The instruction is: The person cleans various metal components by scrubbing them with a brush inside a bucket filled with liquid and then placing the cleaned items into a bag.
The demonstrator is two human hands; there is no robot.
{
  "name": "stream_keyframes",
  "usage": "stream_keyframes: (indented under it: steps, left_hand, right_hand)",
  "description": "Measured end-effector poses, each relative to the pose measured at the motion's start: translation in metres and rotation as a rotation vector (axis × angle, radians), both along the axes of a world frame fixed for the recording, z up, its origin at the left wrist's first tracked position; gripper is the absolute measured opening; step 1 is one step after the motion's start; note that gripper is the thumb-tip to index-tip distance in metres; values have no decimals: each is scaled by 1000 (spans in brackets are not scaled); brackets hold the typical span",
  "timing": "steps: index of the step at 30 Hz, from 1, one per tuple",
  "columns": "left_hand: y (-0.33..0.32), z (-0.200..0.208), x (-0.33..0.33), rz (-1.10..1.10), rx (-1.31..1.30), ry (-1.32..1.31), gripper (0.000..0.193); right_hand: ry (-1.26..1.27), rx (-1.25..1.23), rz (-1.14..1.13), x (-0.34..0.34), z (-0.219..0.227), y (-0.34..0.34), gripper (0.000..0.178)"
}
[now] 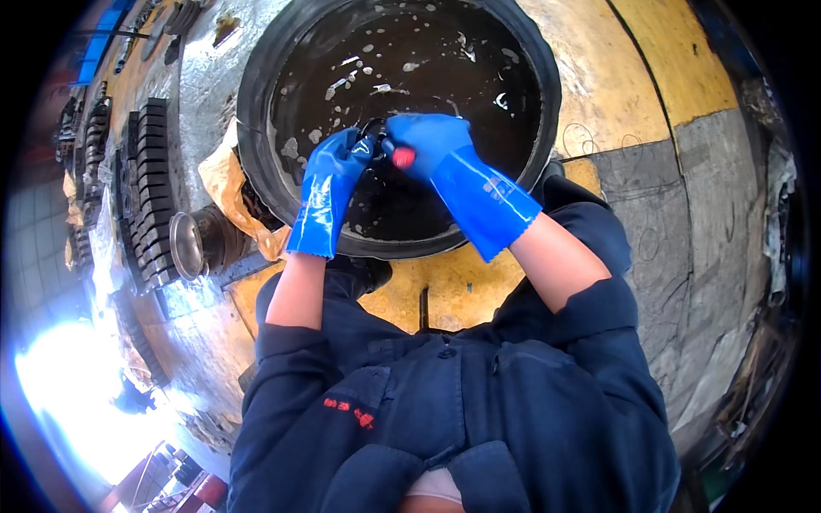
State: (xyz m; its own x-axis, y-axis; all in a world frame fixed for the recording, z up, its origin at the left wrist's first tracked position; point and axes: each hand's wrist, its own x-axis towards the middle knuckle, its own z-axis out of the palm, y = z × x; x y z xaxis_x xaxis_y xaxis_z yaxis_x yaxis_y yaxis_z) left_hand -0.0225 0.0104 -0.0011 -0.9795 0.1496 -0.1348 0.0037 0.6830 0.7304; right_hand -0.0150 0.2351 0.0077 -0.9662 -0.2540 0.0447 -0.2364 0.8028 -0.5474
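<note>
Both my hands wear long blue rubber gloves and meet above the dark liquid in a large round black tub (pixel 254 111). My left hand (pixel 340 158) is closed around a dark, wet part (pixel 374 128), which the fingers mostly cover; its exact kind does not show. Close against it, my right hand (pixel 434 141) is wrapped round a tool with a red handle end (pixel 404 157). The tool's working end is hidden, and that glove is slightly blurred. Light foam patches float on the liquid.
Left of the tub lie brown paper (pixel 231 192) and a metal cylinder with a shiny round end (pixel 186 245). Farther left stand rows of dark ribbed metal parts (pixel 154 192). Grey matting (pixel 646 205) covers the floor at right. My knees flank the tub's near side.
</note>
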Motion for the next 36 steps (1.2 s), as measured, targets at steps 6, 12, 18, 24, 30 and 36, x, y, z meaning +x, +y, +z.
stream_keyframes:
  steps: [6,12,18,24,30,36]
  left_hand:
    - [16,1,9,9,-47,139,38]
    - [12,-4,6,41,-20,82,40]
    - [10,-2,5,31,-10,96,39]
    - [9,-10,7,16,-54,213,36]
    - [17,29,5,273,258,-66,35]
    - [7,19,-4,324,826,-344,35]
  right_hand:
    - [-705,-905,-288,3,-23,25,44]
    - [-639,-626,-257,-17,-9,15,34]
    - [-68,-52,-30,-3,0,12,21]
    - [-752,-970,-205,8,-10,24,39]
    - [-633,-1026,-260,13,31,39,46]
    - [-647,-705,-180,-14,-29,24,55]
